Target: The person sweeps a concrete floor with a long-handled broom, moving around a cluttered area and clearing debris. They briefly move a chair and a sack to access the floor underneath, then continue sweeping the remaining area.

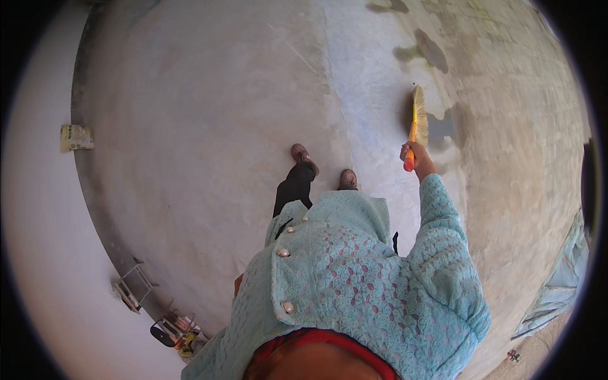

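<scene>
Item in hand: a short hand broom (417, 120) with a straw-coloured fan of bristles, a yellow neck and an orange-red plastic handle. The right hand (413, 156) is clenched around the handle, with the red butt end protruding just below the fist. From the grip the broom runs straight up and away from the body; its long axis is near vertical in the head view, with the bristle fan at the far end, close to or on the floor. Actual contact cannot be confirmed.

The right arm, in a pale turquoise lace sleeve (443, 240), is extended forward and to the right. The left hand is not in view, so its state cannot be told; the right hand is the only one near the broom.

Surface: a grey, trowelled concrete floor (209, 126). Dark damp-looking patches (437, 54) lie just beyond and to the right of the bristles, and a paler band runs to the left of the grip. Two feet in brown shoes (305, 156) stand left of the grip and nearer the body.

Room: a pale wall (38, 253) curves along the far left. At its foot lie a small printed paper packet (76, 137), a wire-frame stand (134, 286) and a cluster of small tools (174, 330), all well apart from the broom.
</scene>
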A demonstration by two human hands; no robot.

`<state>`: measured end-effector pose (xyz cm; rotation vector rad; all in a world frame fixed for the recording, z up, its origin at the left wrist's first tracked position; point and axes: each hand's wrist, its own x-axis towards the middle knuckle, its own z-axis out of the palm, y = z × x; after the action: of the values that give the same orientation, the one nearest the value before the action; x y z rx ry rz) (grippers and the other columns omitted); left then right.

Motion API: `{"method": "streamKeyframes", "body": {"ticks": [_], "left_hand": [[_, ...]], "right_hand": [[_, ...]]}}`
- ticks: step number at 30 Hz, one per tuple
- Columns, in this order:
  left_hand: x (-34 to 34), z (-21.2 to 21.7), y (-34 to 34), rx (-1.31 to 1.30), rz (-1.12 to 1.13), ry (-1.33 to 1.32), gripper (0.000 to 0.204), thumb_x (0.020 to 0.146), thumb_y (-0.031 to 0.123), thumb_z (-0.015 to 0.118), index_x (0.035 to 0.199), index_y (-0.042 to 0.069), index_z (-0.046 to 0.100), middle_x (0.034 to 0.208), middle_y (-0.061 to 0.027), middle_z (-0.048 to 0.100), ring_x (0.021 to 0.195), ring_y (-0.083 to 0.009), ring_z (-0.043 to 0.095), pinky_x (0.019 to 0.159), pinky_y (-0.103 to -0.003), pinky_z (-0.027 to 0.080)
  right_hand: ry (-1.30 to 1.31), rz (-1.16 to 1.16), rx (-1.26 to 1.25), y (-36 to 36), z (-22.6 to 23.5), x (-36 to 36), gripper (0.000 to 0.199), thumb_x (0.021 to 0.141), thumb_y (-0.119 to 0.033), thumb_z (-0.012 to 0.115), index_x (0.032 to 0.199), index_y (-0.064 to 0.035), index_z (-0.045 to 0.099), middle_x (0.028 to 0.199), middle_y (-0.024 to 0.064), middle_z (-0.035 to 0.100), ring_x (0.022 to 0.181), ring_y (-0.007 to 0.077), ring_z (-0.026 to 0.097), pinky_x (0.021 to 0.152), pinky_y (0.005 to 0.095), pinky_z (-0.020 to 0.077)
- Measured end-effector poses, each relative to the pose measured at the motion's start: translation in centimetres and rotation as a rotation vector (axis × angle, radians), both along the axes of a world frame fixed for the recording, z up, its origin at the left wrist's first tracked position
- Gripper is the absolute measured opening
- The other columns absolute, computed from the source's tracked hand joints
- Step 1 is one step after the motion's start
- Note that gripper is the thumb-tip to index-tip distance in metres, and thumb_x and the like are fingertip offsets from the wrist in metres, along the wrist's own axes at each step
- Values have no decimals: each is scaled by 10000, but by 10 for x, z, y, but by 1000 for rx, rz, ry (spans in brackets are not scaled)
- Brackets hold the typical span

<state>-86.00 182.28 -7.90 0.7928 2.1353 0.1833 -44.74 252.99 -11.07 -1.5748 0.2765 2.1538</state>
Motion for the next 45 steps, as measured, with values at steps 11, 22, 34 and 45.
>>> {"method": "streamKeyframes", "body": {"ticks": [11, 22, 34, 45], "left_hand": [[-104, 23, 295, -76, 871, -517, 460, 810, 122, 456, 1251, 39, 357, 681, -56, 513, 523, -180, 529, 474, -337, 484], [-212, 77, 492, 99, 758, -312, 436, 826, 116, 430, 1248, 37, 360, 676, -35, 506, 532, -132, 528, 460, -264, 475], [-78, 111, 423, -265, 541, -356, 440, 767, 108, 490, 1196, 33, 423, 640, -103, 520, 501, -232, 555, 455, -386, 493], [-53, 107, 505, -140, 991, -418, 444, 763, 130, 482, 1195, 46, 427, 679, -89, 527, 506, -202, 563, 446, -351, 501]], "right_hand": [[358, 353, 77, -7, 141, -149, 510, 760, 17, 453, 1206, -160, 280, 608, 13, 393, 416, 71, 370, 372, 181, 324], [-67, 46, 390, 61, 172, -92, 649, 691, 51, 483, 1280, -110, 260, 637, 49, 443, 441, 90, 401, 398, 204, 359], [-94, -92, -67, 248, -44, -12, 51, 745, -10, 427, 737, -25, 379, 528, 16, 411, 430, 94, 422, 370, 189, 394], [282, 544, -75, 198, 84, -203, 331, 751, 29, 416, 977, -189, 310, 570, 25, 386, 426, 90, 391, 374, 226, 358]]}}
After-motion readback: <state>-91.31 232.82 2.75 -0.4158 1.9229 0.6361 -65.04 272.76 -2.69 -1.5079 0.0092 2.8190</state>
